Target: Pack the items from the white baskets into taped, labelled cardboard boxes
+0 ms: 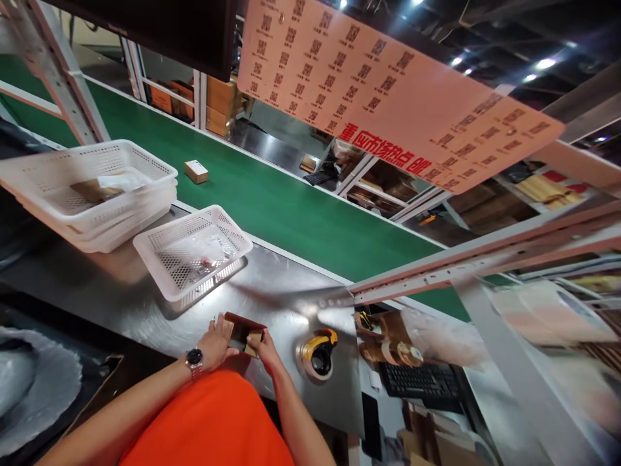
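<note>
Between my two hands is a small open cardboard box (pixel 241 331), held at the near edge of the metal table. My left hand (pixel 218 343), with a watch on its wrist, grips the box's left side. My right hand (pixel 266 349) is closed on the right side, by a raised flap. The inside of the box looks dark, and I cannot make out any contents. To the right stands a yellow tape dispenser (pixel 317 355) with a roll of tape. Beyond the box sits a shallow white basket (pixel 193 255) with clear plastic packets in it.
Stacked white baskets (pixel 145 158) stand at the left. A green conveyor belt (pixel 272 204) runs behind the table, carrying a small carton (pixel 196 171). A slanting metal frame bar (pixel 436 275), a keyboard (pixel 422 382) and a hanging code sheet (pixel 412 97) are on the right.
</note>
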Action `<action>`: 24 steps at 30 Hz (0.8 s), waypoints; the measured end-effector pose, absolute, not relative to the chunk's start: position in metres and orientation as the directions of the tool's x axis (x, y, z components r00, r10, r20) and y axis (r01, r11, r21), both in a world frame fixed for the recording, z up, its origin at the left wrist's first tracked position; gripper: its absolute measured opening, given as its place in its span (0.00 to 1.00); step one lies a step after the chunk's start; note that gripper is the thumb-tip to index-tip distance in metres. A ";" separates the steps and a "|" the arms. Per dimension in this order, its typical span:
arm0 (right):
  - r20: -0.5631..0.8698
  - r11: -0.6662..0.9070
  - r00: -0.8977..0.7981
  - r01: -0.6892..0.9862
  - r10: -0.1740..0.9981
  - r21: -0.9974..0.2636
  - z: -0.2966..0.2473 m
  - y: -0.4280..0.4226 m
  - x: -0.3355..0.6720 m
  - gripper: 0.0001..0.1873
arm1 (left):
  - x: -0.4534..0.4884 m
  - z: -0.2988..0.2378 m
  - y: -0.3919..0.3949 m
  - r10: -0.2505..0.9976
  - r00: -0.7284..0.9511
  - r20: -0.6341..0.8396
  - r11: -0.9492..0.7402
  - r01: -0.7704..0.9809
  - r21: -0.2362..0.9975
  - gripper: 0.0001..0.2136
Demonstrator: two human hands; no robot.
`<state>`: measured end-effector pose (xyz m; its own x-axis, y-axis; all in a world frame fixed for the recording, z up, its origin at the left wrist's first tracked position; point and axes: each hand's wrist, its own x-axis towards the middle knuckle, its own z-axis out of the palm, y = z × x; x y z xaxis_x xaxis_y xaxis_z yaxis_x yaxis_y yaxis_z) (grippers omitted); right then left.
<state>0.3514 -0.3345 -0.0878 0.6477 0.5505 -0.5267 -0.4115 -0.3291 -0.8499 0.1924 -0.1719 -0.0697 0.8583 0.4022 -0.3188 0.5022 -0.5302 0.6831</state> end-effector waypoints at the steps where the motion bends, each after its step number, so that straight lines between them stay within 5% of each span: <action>1: -0.543 -0.331 0.630 -0.432 0.555 -0.839 -0.085 -0.335 0.354 0.35 | 0.195 -0.070 -0.169 0.412 0.853 -0.320 -0.537 0.511 0.672 0.31; 7: -0.582 -0.258 0.543 -0.558 0.605 -0.789 -0.067 -0.335 0.360 0.33 | 0.200 -0.087 -0.157 0.562 0.777 -0.282 -0.339 0.528 0.779 0.21; 14: -0.569 -0.201 0.661 -0.550 0.489 -0.811 -0.087 -0.341 0.346 0.35 | 0.198 -0.118 -0.167 0.692 0.664 -0.283 -0.033 0.420 0.907 0.40; 21: -0.490 -0.252 0.703 -0.422 0.515 -0.871 -0.098 -0.339 0.344 0.37 | 0.203 -0.123 -0.164 0.668 0.704 -0.242 -0.095 0.403 0.910 0.29; 24: -0.407 -0.348 0.746 -0.246 0.528 -0.904 -0.097 -0.353 0.356 0.39 | 0.205 -0.121 -0.162 0.648 0.731 -0.214 -0.148 0.396 0.906 0.29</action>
